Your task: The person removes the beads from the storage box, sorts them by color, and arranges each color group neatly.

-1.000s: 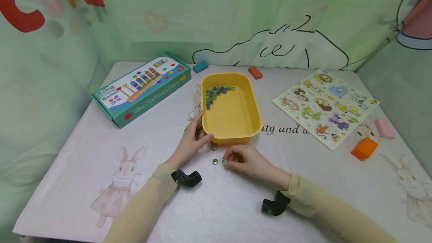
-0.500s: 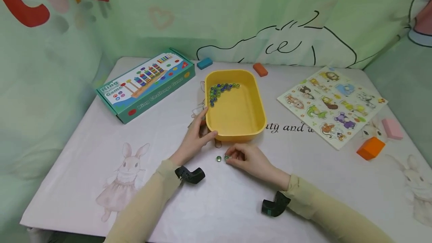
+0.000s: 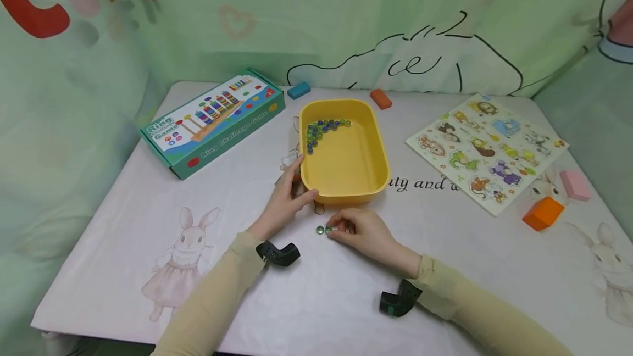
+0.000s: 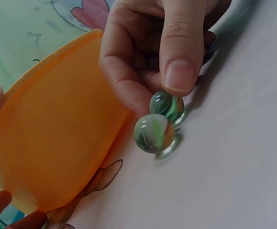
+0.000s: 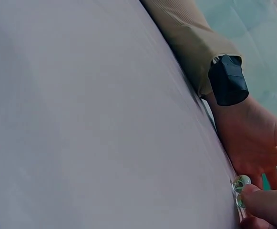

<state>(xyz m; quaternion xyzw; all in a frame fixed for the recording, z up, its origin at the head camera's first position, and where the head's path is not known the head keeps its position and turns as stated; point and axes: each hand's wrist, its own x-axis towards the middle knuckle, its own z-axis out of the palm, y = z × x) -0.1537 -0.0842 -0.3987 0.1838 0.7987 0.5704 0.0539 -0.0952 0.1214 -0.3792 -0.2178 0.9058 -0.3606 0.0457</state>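
A yellow plastic tub (image 3: 346, 172) stands mid-table, with several green and blue marbles (image 3: 316, 132) gathered along its far-left inner side. My left hand (image 3: 281, 202) grips its near-left corner, thumb at the rim and fingers along the side. In front of the tub, my right hand (image 3: 363, 235) pinches a clear green-swirled marble (image 4: 163, 102) between thumb and forefinger, low over the table. A second clear marble (image 4: 153, 133) with a green streak lies right against it, on the left in the head view. The right wrist view shows both marbles beside the right thumb (image 5: 264, 205).
A green ring-game box (image 3: 215, 125) lies back left. A blue block (image 3: 299, 90) and a red-orange block (image 3: 381, 99) sit behind the tub. To the right are an animal puzzle board (image 3: 487, 153), an orange block (image 3: 543, 213) and a pink block (image 3: 575, 185).
My right hand has moved slightly left, bringing its marble up against the other one; the small gap between them has closed. My left hand keeps its hold on the tub. The head view has shifted slightly.
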